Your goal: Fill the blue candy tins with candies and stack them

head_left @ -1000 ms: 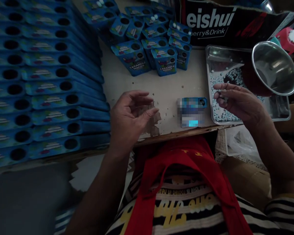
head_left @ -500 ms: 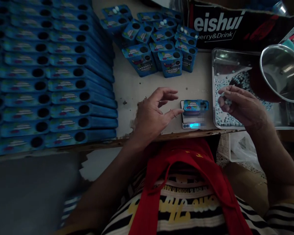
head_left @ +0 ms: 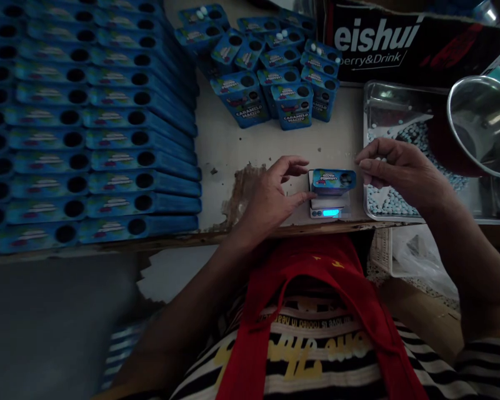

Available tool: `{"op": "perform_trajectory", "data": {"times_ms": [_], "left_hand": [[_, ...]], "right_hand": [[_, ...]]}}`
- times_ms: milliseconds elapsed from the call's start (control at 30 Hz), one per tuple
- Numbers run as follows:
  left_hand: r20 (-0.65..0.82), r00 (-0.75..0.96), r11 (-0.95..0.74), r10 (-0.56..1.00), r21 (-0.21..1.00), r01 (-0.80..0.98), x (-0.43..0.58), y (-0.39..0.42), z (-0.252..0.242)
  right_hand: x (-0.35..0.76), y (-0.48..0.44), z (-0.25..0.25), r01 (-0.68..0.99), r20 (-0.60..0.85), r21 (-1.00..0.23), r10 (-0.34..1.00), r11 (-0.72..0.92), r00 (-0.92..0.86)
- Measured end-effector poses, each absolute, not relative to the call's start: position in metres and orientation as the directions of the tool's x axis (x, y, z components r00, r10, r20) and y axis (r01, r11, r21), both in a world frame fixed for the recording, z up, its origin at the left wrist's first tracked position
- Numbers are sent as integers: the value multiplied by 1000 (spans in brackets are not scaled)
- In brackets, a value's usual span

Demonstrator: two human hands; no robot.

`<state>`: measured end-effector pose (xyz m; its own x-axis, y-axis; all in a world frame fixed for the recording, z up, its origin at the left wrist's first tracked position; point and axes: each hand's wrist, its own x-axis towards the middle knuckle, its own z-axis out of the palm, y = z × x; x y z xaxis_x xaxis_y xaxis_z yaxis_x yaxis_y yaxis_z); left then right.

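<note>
A blue candy box (head_left: 332, 179) with a round hole in its top stands on a small digital scale (head_left: 316, 213), whose display glows blue. Pale candies show inside the hole. My left hand (head_left: 277, 191) is at the left side of the scale, fingers apart and empty, its thumb close to the box's corner. To the right of the box, my right hand (head_left: 400, 166) pinches a few pale candies (head_left: 379, 160) between thumb and fingers, above the near-left edge of a metal tray (head_left: 369, 208). Loose white and blue candies (head_left: 389, 201) lie in that tray.
Rows of blue boxes (head_left: 112, 183) fill the left of the table. Several more filled boxes (head_left: 291, 105) stand at the back, some with candies on top. A metal bowl (head_left: 483, 128) sits in the tray. Behind it is a black carton (head_left: 375, 41).
My right hand has moved left from over the tray toward the box, still pinching candies. My left hand stays open beside the scale, shifted slightly. The view has turned a little.
</note>
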<state>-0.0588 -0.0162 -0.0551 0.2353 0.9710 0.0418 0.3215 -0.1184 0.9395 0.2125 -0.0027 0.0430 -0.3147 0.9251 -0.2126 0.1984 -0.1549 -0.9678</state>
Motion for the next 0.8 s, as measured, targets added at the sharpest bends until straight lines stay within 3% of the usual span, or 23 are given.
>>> {"op": "perform_trajectory", "data": {"times_ms": [267, 567, 700, 800], "left_hand": [[11, 286, -88, 958, 962, 258, -43, -4, -73], [14, 333, -82, 943, 978, 190, -36, 0, -81], [47, 374, -96, 926, 989, 114, -28, -1, -91], [108, 373, -152, 921, 984, 90, -19, 6, -93]], "right_hand": [[226, -6, 48, 137, -302, -951, 925, -276, -231], [230, -10, 59, 179, -320, -940, 931, -290, -175], [236, -10, 54, 252, -252, -944, 958, -211, -139], [257, -14, 33, 452, -110, -888, 994, -88, -21]]}}
